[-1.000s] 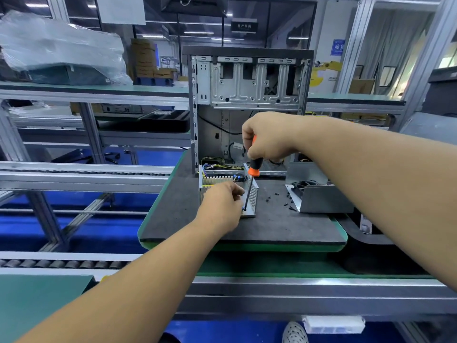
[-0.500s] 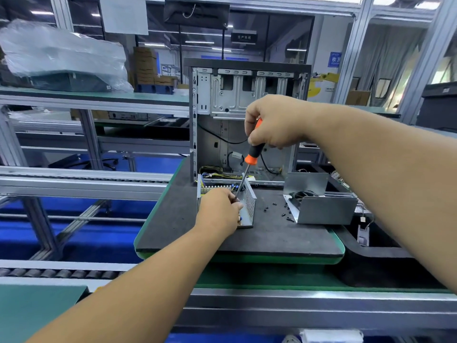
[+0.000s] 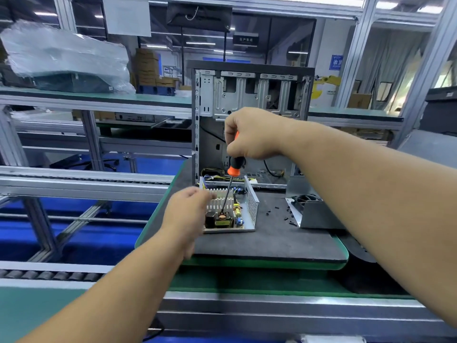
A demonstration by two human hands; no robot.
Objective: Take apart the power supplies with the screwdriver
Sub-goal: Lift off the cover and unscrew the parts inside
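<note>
Lowest in the frame, a metal rail and a strip of green surface are seen, with roller conveyor at lower left. Beyond them lies the dark tabletop (image 3: 284,238) with its green edge. Left of centre, the left hand (image 3: 186,214) is laid against the left side of the opened power supply (image 3: 231,210); its fingers are blurred, and whether that grip is clenched on the housing or merely resting cannot be told. The power supply sits at the middle of the tabletop, cover off, circuit board and white heat-sink fins exposed, a perforated wall on its right. The screwdriver (image 3: 231,179), orange and black in the handle, is grasped from above in the clenched grip of the right hand (image 3: 254,134), its shaft angled down among the board components. Small black screws (image 3: 284,214) are scattered to the right, near a removed metal cover with a fan (image 3: 311,209). Behind, an open computer case (image 3: 249,95) stands upright, and a plastic-wrapped bundle (image 3: 64,58) is seen on a shelf at upper left
</note>
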